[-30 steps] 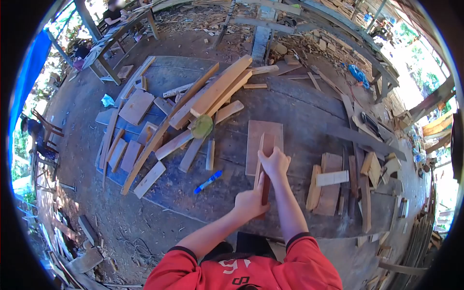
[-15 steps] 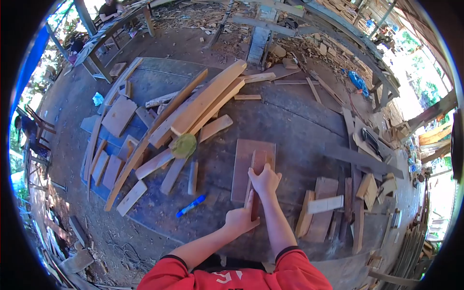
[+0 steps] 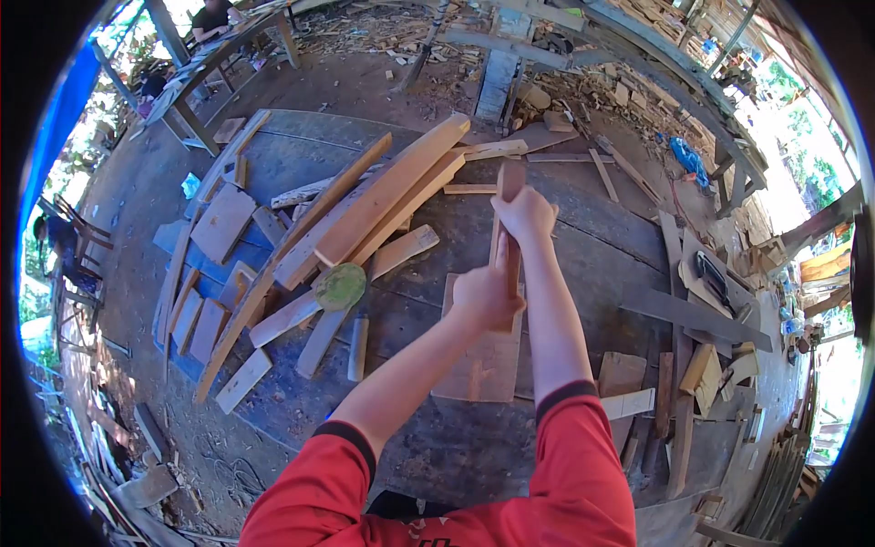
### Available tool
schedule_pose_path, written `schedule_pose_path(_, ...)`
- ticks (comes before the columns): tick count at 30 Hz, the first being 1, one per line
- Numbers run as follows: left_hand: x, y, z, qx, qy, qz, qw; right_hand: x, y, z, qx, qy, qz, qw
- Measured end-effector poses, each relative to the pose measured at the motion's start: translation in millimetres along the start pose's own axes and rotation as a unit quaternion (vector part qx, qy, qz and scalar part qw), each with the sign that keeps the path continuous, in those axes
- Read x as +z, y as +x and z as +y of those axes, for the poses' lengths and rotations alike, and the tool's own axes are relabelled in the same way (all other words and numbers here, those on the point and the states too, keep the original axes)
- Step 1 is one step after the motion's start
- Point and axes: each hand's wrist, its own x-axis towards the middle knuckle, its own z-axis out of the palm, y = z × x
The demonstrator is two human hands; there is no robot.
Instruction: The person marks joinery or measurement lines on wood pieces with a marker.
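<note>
Both hands are closed around a long, narrow wooden block (image 3: 511, 180), which points away from me. My left hand (image 3: 486, 297) wraps its nearer end, and my right hand (image 3: 528, 215) grips it farther forward. Beneath and nearer to me lies a flat rectangular board (image 3: 476, 375) on the dark worktable (image 3: 583, 273). The block's far end reaches past the board's far edge. Whether its underside touches the board is hidden by my hands.
Long planks (image 3: 396, 187) are piled to the left, with a round greenish disc (image 3: 340, 287) on the near pieces. At the right lie wood offcuts (image 3: 622, 374) and a saw (image 3: 693, 310). A person (image 3: 215, 18) sits at a far bench.
Both hands have pushed the block forward, away from me, from over the board to beyond its far edge. The board appears lower in view, and my left forearm now covers the blue marker.
</note>
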Motion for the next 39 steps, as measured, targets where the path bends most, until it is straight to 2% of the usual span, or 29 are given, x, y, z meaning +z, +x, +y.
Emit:
schedule_pose_path(5, 11.6, -138.7, 0.6, 0.022, -0.055, -0.031, 0.998, -1.8, -138.1, 8.2, 0.031, 0.027, 0.046, 0.998)
schedule_pose_path(9, 46.9, -244.7, -8.6, 0.031, -0.077, -0.090, 0.992, 14.0, -257.7, 17.9, 0.051, 0.024, 0.008, 0.998)
schedule_pose_path(12, 65.0, -299.3, -15.1, 0.040, -0.064, -0.131, 0.989, 22.3, -320.2, 25.1, 0.061, 0.022, -0.002, 0.998)
schedule_pose_path(15, 80.8, -321.6, -21.1, 0.058, -0.062, -0.122, 0.989, 26.5, -347.4, 26.7, 0.069, 0.048, -0.015, 0.996)
schedule_pose_path(20, 91.8, -285.0, -20.5, 0.075, -0.068, -0.103, 0.989, 31.1, -313.3, 36.4, 0.067, 0.021, -0.008, 0.997)
schedule_pose_path(24, 86.7, -200.8, -12.1, 0.065, -0.087, -0.069, 0.992, 39.8, -226.6, 45.6, 0.057, 0.022, 0.003, 0.998)
schedule_pose_path(26, 75.5, -159.6, -3.6, 0.048, -0.066, -0.069, 0.994, 41.3, -181.5, 52.8, 0.016, 0.018, 0.038, 0.999)
schedule_pose_path(33, 67.0, -69.7, 2.4, 0.042, -0.050, -0.026, 0.998, 39.9, -87.1, 59.9, 0.030, 0.028, -0.004, 0.999)
schedule_pose_path(35, 65.1, -45.4, 2.1, 0.049, -0.042, -0.005, 0.998, 46.0, -58.5, 55.2, 0.017, 0.038, -0.002, 0.999)
schedule_pose_path(39, 54.7, 18.4, -1.2, -0.002, -0.062, -0.005, 0.998, 61.6, 9.7, 37.5, -0.032, 0.015, 0.002, 0.999)
